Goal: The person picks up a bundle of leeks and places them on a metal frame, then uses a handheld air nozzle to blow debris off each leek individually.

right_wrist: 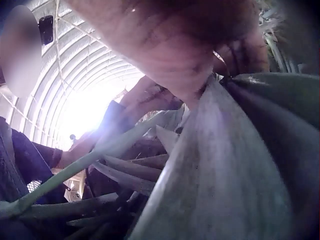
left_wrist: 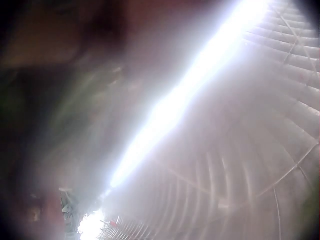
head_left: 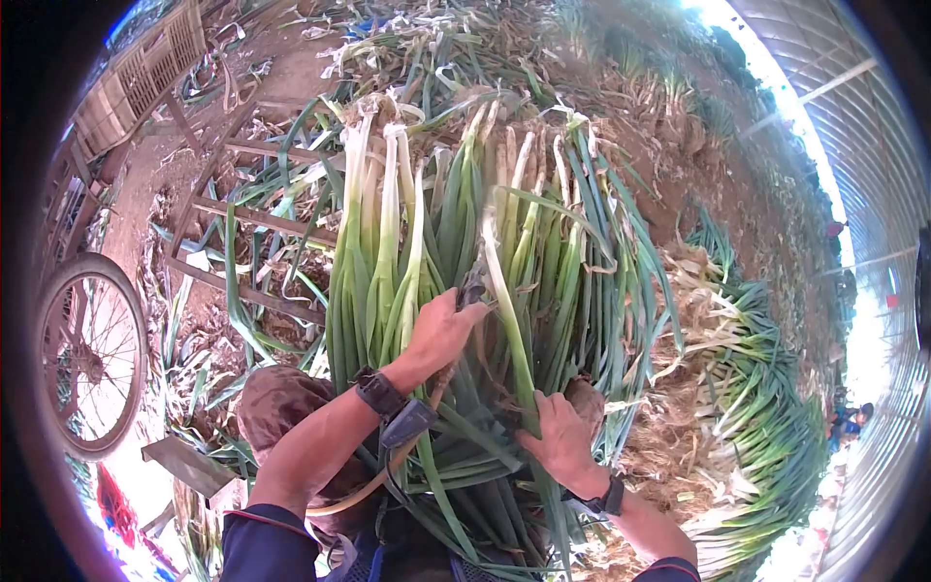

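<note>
In the head view my left hand (head_left: 441,335) grips a small dark tool (head_left: 472,286) over the bundle; a tan hose-like line (head_left: 398,461) runs below that wrist. My right hand (head_left: 565,441), lower and to the right, holds a green onion stalk (head_left: 511,325) by its leafy part. The stalk slants up past the tool, its white end blurred. Long onions (head_left: 373,252) lie side by side beneath, white ends away from me. In the right wrist view, my right hand (right_wrist: 175,40) is above a broad leaf (right_wrist: 215,165). The left wrist view is blurred and shows no clear hand.
At the left stand a spoked wheel (head_left: 92,359), a metal frame (head_left: 262,223) and a slatted crate (head_left: 141,78). More onions (head_left: 766,417) lie in a long row at the right. Loose leaves litter the ground, and a ribbed roof (head_left: 887,126) arches over the right side.
</note>
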Demonstrator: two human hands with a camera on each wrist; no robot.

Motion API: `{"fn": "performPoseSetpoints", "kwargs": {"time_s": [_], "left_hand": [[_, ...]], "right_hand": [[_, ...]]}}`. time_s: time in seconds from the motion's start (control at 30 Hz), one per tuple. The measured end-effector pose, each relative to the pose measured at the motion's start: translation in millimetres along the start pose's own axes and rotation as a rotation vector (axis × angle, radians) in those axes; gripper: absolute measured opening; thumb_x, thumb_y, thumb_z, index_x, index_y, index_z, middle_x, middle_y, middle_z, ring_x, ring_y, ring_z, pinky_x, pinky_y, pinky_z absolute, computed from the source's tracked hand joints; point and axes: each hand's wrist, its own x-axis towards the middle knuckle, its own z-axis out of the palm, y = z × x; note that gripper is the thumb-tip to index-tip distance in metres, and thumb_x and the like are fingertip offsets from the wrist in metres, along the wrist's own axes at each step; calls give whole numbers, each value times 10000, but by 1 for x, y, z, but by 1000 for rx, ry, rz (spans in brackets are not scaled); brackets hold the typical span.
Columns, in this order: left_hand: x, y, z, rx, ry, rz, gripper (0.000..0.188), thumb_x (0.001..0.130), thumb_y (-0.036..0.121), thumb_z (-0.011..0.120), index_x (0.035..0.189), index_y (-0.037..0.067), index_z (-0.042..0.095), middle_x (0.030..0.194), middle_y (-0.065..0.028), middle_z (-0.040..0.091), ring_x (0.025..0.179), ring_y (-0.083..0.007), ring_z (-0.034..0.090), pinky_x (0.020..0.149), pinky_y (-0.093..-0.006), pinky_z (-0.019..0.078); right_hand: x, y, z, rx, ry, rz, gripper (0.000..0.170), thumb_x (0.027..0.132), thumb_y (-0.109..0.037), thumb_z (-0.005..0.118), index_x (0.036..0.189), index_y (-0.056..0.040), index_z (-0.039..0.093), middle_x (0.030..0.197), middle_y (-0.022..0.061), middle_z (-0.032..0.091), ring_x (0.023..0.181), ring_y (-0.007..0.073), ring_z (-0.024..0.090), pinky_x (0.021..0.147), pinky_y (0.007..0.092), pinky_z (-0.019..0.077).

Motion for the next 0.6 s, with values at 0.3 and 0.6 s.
{"fn": "performPoseSetpoints", "kwargs": {"time_s": [0.3, 0.6], "left_hand": [[0, 9, -6, 230, -81, 86, 503, 930, 385, 601, 984, -112, 552, 883, -352, 635, 891, -513, 635, 829, -535, 474], [-29, 54, -65, 153, 31, 7, 478, 927, 339, 605, 1215, -39, 557, 978, -260, 671, 891, -416, 661, 845, -479, 506]], "right_hand": [[-3, 34, 10, 403, -31, 157, 598, 836, -187, 745, 1355, 30, 541, 1185, 203, 643, 1081, 360, 659, 904, 409, 539], [5, 27, -40, 1157, -21, 465, 568, 869, -123, 717, 1374, 71, 546, 1220, 125, 675, 1097, 172, 636, 961, 301, 508]]}}
